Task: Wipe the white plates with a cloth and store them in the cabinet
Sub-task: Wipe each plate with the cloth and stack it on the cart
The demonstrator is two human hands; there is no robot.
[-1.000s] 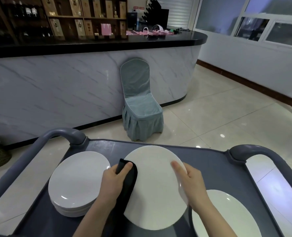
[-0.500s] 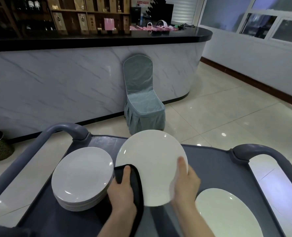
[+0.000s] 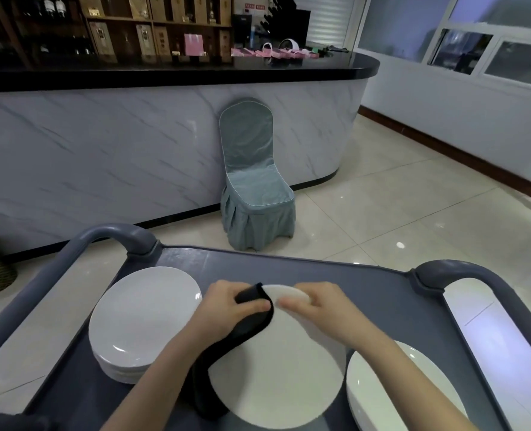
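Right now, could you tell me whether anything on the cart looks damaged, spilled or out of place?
Nothing stands out: the plate stack sits even on the cart; the held plate and the cloth show no damage.

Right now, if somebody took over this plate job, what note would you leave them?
Right hand grips the held plate at its far rim, over the cart.
Left hand grips the black cloth against that rim.
Stack of plates sits on the cart's left, single plate on its right.
Done: wiping under way; none of these stored.
Left: finish wiping, then put all plates in the cabinet, which is not in view.
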